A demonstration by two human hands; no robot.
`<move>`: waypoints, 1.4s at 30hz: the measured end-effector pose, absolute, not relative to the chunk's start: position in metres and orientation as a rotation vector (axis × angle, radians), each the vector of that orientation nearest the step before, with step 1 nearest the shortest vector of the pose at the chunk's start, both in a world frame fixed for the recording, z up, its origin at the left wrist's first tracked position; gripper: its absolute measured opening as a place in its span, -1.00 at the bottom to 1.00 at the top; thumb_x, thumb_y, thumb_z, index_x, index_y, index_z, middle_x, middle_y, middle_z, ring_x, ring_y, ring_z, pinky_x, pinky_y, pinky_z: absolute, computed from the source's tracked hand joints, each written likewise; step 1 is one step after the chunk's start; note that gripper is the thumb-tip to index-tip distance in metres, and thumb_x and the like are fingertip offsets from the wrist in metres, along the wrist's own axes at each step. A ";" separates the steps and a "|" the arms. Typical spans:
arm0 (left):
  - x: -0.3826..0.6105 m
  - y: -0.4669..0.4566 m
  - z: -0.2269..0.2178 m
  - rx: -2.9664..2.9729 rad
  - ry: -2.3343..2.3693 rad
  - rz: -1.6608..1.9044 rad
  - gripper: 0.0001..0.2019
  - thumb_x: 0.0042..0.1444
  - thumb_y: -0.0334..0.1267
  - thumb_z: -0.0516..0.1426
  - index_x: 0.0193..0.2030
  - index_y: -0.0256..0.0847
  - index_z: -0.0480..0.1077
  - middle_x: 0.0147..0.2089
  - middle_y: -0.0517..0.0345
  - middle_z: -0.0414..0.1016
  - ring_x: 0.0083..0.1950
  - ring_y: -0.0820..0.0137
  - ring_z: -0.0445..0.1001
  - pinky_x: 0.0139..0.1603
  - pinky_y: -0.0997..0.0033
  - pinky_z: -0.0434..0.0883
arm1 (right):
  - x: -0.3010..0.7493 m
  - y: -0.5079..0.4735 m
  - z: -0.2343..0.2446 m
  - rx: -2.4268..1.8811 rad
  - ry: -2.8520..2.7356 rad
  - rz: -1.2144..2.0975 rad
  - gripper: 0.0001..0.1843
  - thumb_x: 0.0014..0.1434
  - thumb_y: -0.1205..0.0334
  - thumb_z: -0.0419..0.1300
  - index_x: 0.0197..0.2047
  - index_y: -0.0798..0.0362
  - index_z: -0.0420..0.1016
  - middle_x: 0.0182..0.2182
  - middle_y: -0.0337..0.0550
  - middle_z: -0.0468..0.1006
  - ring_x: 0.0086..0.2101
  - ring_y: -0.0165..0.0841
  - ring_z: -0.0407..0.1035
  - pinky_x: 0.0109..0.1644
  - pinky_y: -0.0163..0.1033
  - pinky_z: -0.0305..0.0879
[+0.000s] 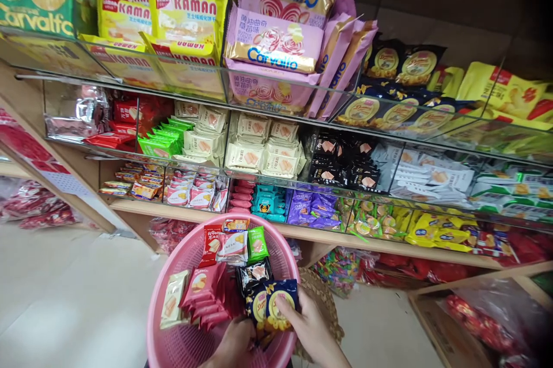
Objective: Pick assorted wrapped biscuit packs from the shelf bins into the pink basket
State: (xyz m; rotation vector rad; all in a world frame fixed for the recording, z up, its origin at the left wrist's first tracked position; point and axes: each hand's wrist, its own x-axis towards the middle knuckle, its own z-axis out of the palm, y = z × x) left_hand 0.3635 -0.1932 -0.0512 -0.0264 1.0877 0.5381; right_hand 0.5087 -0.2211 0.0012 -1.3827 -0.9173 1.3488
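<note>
A pink plastic basket (173, 287) sits low in the middle of the head view, filled with several small snack packets in red, cream, green and black. My right hand (309, 327) is at its right rim, fingers closed on dark blue packets with a gold round print (272, 302). My left hand (235, 345) is inside the basket at the bottom edge, fingers curled under the same dark blue packets. Red packets (205, 293) lie just left of my hands.
Tiered shelves with clear dividers hold many snacks: yellow Kaman packs (185, 14), pink Carvallo packs (276, 40), dark blue packs (389, 88), cream wafers (259, 149), black packets (341, 163). A wooden crate (475, 322) stands at lower right. Pale floor (64, 299) lies at left.
</note>
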 end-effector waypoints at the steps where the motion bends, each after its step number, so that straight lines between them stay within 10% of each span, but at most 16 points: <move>1: 0.363 -0.194 -0.052 -0.022 1.138 0.547 -0.63 -0.18 -0.59 0.07 -0.18 -0.26 0.39 -0.45 0.09 0.54 -0.32 0.23 0.54 -0.16 0.30 0.42 | 0.509 -0.221 0.000 -1.372 -0.914 1.351 -0.45 0.04 -0.09 0.21 0.00 0.11 0.40 -0.13 0.04 0.54 -0.13 -0.13 0.43 0.02 -0.01 0.31; 7: 0.366 -0.190 -0.033 -0.099 1.177 0.576 -0.47 0.07 -0.08 0.06 0.15 -0.30 0.20 -0.25 -0.10 0.55 -0.23 0.14 0.52 -0.16 0.20 0.43 | 0.513 -0.221 -0.004 -1.381 -0.898 1.339 -0.50 0.01 -0.13 0.22 -0.12 0.09 0.45 -0.16 0.00 0.56 -0.13 -0.13 0.43 -0.02 -0.06 0.34; 15: 0.382 -0.183 0.004 -0.041 1.077 0.571 -0.45 0.07 0.07 0.03 0.10 -0.25 0.29 -0.15 -0.05 0.55 -0.19 0.18 0.52 -0.10 0.23 0.41 | 0.503 -0.217 0.006 -1.398 -0.886 1.338 -0.45 -0.01 -0.16 0.22 -0.11 0.11 0.46 -0.17 0.01 0.56 -0.12 -0.10 0.42 -0.01 -0.03 0.33; 42: 0.383 -0.194 -0.010 -0.024 1.088 0.682 -0.49 0.12 -0.06 0.04 0.19 -0.17 0.21 0.17 0.03 0.39 0.23 0.21 0.27 0.27 0.26 0.15 | 0.490 -0.208 0.012 -1.325 -0.752 1.422 -0.46 -0.01 -0.13 0.23 -0.04 0.04 0.42 -0.10 -0.06 0.53 -0.04 -0.18 0.38 0.10 -0.06 0.24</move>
